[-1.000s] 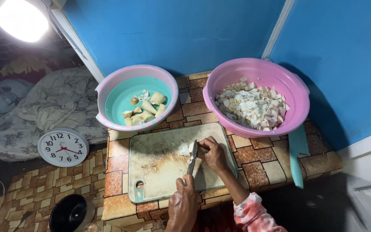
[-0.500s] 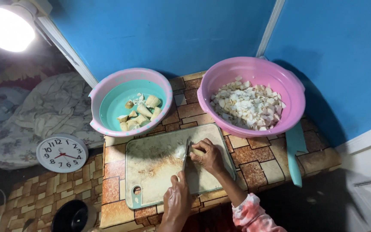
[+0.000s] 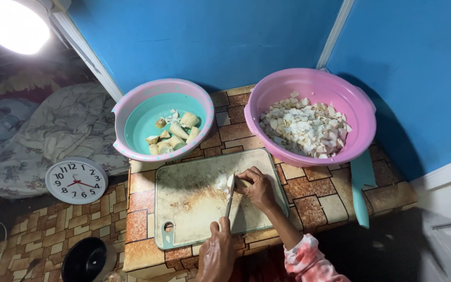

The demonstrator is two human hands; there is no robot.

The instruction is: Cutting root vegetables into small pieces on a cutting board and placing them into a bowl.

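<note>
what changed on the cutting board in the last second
The left hand drew back toward the board's near edge, still holding the knife. The right hand shifted slightly, holding the pale piece at the blade. The cutting board, teal bowl and pink bowl stayed put.

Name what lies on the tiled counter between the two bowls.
In the head view, the gap between the teal-lined bowl and the pink bowl shows only bare brown counter tiles; the cutting board sits nearer the camera.
</note>
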